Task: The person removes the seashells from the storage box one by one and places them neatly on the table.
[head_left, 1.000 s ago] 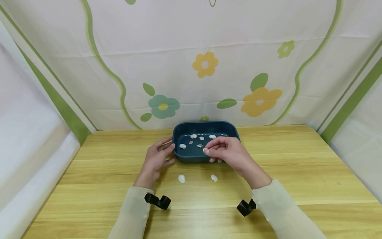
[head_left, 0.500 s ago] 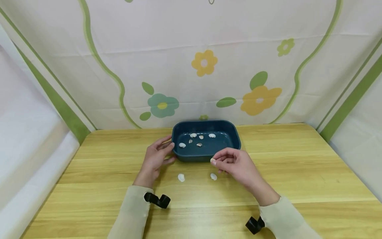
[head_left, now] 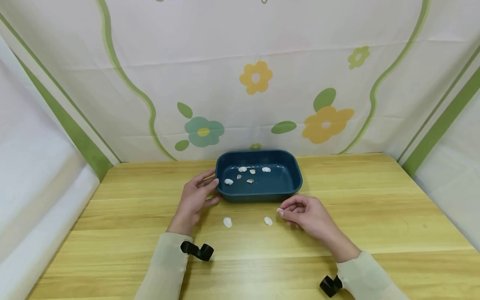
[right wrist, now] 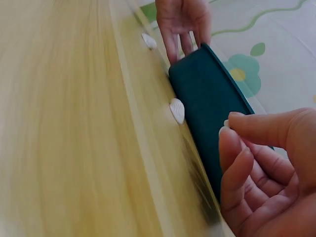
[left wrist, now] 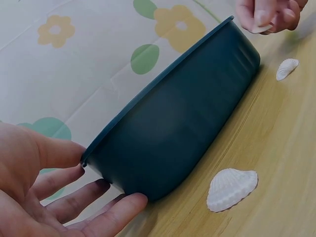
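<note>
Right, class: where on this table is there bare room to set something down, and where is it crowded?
Bare wood lies right of the tray, out to the table edge, left of the left hand, and along the near edge between the sleeves. It is crowded in front of the tray: two shells lie between the hands, the right hand pinching a third.

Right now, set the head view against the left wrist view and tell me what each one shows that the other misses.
Only the head view shows the inside of the dark teal plastic tub, where six small white shells lie, along with both sleeves and the whole wooden table. Only the left wrist view shows the left hand up close, its fingers against the tub's outer wall. Both show two white shells on the table beside the tub, and the right hand pinching a small white shell.
</note>
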Motion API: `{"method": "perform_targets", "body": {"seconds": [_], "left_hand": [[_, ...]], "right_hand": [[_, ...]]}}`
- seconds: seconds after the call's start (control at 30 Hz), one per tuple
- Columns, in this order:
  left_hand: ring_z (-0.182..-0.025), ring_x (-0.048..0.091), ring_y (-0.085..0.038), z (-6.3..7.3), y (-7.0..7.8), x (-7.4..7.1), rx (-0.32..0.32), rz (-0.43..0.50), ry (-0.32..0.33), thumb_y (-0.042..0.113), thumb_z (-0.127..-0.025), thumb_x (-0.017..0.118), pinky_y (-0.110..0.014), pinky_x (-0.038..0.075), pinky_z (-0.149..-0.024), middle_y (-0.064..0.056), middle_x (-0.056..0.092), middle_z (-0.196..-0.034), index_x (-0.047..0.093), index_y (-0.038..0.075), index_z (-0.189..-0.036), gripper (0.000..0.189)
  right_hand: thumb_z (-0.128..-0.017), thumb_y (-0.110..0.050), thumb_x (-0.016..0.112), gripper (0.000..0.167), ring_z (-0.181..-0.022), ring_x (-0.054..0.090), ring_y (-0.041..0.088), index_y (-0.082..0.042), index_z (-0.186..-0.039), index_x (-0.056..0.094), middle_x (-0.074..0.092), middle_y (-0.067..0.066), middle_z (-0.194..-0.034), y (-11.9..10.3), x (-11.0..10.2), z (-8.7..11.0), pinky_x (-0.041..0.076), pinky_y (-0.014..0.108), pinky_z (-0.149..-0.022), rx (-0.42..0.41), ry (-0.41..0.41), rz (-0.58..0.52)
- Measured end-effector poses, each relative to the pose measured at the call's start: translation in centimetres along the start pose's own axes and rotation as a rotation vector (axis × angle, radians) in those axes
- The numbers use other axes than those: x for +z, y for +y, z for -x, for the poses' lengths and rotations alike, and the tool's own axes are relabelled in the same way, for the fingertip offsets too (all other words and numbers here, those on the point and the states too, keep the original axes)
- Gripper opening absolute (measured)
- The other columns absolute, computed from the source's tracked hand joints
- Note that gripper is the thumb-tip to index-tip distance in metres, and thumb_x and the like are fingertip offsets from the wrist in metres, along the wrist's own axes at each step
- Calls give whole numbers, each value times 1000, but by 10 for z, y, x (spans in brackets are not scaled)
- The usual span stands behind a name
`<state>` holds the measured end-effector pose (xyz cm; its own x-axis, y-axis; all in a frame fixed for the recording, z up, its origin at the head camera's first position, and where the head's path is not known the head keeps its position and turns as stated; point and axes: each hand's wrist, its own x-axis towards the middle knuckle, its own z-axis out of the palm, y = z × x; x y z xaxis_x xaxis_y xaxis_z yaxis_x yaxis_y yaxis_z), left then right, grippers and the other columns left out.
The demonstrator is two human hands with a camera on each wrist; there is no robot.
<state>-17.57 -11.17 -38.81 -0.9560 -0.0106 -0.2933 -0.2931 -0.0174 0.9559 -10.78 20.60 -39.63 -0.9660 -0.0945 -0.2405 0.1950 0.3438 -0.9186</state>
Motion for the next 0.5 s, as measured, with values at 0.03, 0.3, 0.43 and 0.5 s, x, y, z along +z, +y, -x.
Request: {"method": "perform_targets", "body": {"seconds": [0.03, 0.3, 0.43, 0.5], "left_hand": [[-137, 64, -35, 0, 0, 0, -3, -3, -1, 19, -110, 65, -54, 62, -102, -12, 60, -157, 62, 22, -152, 43], [-137, 64, -35, 1, 2, -1, -6, -8, -3, 20, -110, 64, -53, 62, -102, -12, 59, -159, 61, 22, -153, 43], [-138, 63, -34, 1, 2, -1, -12, -7, -3, 20, -110, 64, -52, 62, -102, -11, 59, -159, 61, 22, -153, 43], [-138, 63, -34, 0, 2, 0, -14, -3, -3, 19, -110, 64, -52, 62, -102, -11, 59, -158, 61, 22, -153, 43]], "right_hand": [[-96, -25, 85, 29, -72, 68, 21, -3, -111, 75, 76, 12, -91, 2, -2, 1, 54, 28, -55, 5, 3, 8], [-97, -21, 82, 23, -71, 68, 19, -4, -111, 76, 75, 8, -88, 10, -19, 5, 56, 27, -58, 34, 32, 111], [-98, -16, 80, 17, -70, 67, 19, -4, -109, 77, 75, 8, -89, 12, -25, 7, 59, 28, -59, 27, 23, 159], [-98, -15, 80, 15, -70, 66, 19, -4, -107, 77, 74, 8, -90, 12, -26, 7, 60, 28, -60, 24, 15, 185]]}}
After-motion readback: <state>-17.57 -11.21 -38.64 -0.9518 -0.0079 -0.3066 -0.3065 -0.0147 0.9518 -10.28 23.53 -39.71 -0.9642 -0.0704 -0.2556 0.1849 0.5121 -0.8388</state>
